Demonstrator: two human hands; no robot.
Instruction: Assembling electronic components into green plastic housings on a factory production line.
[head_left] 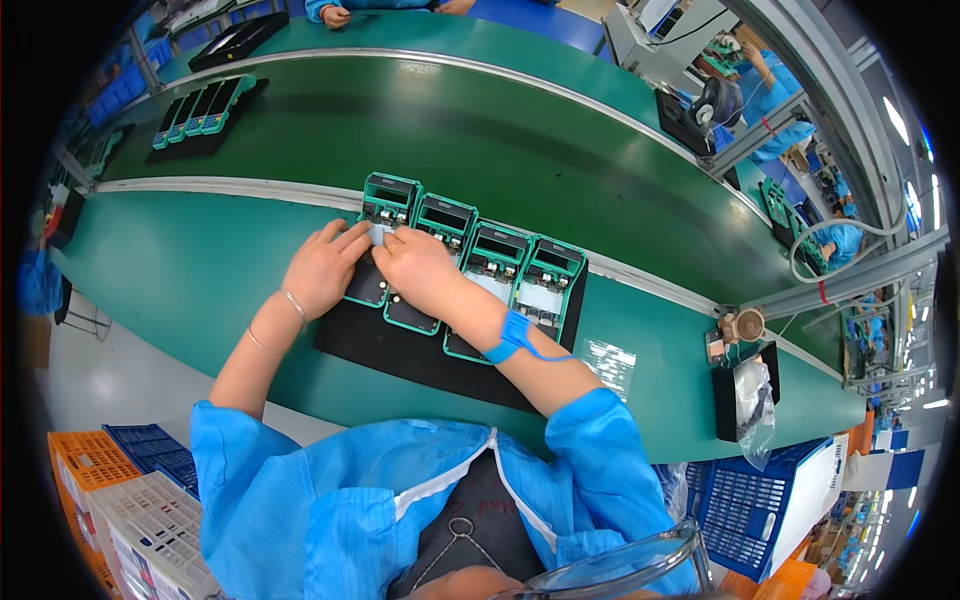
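Observation:
Several green-framed handheld device housings lie open in a row on a black mat (345, 343). Over the leftmost housing (392, 187), both my hands meet at a small pale grey piece (378, 234). My left hand (325, 267) comes from the left, its fingertips closed at the piece's edge. From the other side my right hand (422, 272) pinches the same piece, and it hides much of the second housing (446, 213). The third housing (499, 243) and the rightmost housing (553, 262) show whitish rectangles inside. A blue wrist strap (511, 337) with a cord circles my right wrist.
A sheet of small clear labels (608, 369) lies right of the mat. Farther right stand a black bin (727, 405) with plastic bags and a tape roll (745, 324). Beyond a metal rail, the green belt (400, 115) carries another mat of devices (200, 110). Co-workers sit across.

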